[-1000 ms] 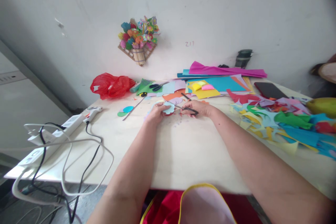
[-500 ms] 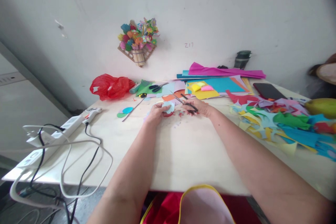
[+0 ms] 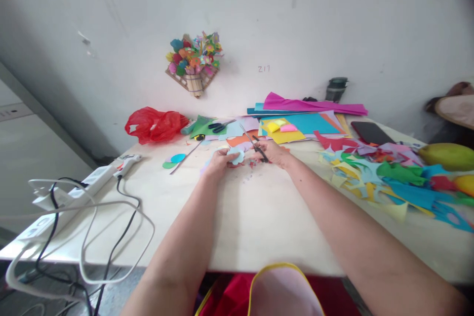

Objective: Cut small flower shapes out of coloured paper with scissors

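Pinched in my left hand (image 3: 219, 162) is a light blue paper flower (image 3: 236, 155) with a scalloped edge. My right hand (image 3: 273, 152) is closed around a pair of dark-handled scissors (image 3: 260, 152). Their blades point up and away to the left, just beside the flower, and look parted. Small paper snippets (image 3: 249, 176) lie on the table below my hands. Orange paper (image 3: 238, 141) lies right behind the flower.
A second pair of scissors (image 3: 218, 128) lies on green paper at the back. Paper sheets (image 3: 314, 125) are stacked behind my right hand. Colourful scraps (image 3: 370, 173) and a phone (image 3: 372, 132) lie to the right. A red plastic bag (image 3: 155, 125) and a power strip (image 3: 74, 197) are on the left.
The flower has turned in my left hand and shows more of its face. The scissors have tilted more upright and their blades have drawn back from it. The view has shifted slightly.
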